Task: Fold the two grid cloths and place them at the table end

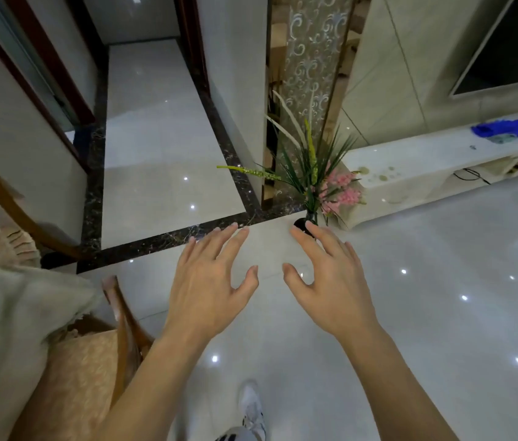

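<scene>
Head view: left hand (210, 281) and right hand (331, 281) hover side by side over the glossy floor (442, 313), each grip spread, holding nothing.

Chair (92, 361) left, plant (312, 183) ahead

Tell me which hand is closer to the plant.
The right hand: its fingertips overlap the plant base in view, while the left hand hovers further left.

Glossy tiled floor (442, 313); wooden chair (127, 326); matt cloth cushion (73, 370).
</scene>
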`<state>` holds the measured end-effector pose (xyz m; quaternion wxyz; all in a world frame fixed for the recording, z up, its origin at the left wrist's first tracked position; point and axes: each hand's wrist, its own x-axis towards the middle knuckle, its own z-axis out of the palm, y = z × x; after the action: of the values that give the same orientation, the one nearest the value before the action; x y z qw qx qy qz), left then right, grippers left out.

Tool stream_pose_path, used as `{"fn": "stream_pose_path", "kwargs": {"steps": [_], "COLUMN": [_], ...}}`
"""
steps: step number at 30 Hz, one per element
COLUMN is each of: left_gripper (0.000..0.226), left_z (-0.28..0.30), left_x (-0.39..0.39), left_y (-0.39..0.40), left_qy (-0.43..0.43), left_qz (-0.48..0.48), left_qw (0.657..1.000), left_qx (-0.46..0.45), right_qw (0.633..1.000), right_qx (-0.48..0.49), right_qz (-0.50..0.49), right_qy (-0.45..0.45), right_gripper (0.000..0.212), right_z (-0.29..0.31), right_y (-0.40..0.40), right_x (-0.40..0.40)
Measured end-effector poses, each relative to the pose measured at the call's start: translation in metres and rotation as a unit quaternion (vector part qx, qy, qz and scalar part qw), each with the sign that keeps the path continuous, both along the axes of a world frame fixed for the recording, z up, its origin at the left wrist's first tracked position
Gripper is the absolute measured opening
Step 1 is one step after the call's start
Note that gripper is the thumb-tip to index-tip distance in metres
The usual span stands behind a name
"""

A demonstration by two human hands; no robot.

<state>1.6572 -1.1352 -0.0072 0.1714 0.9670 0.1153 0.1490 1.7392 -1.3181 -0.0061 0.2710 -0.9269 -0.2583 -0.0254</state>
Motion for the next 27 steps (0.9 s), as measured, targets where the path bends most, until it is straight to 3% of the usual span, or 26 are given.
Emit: {"fn": "stream_pose_path", "kwargs": {"steps": [13,27], "left_gripper": [0.061,0.062], "left_z": [0.000,-0.011], "left_x": [0.104,0.226], "left_y": [0.127,0.231], "left_qy": [-0.016,0.019], "left_qz": [0.074,0.199], "left_qw": [0.997,0.978], "left_qx": [-0.001,0.055], "right_qw": [0.998,0.979], "right_qx": [-0.010,0.008], "right_qz": [0.062,0.203], "right_qy": [0.005,0.019], "right_gripper": [0.065,0.062], "right_z": [-0.001,-0.010], "right_y": [0.138,0.276], "right_x": [0.130,0.289]}}
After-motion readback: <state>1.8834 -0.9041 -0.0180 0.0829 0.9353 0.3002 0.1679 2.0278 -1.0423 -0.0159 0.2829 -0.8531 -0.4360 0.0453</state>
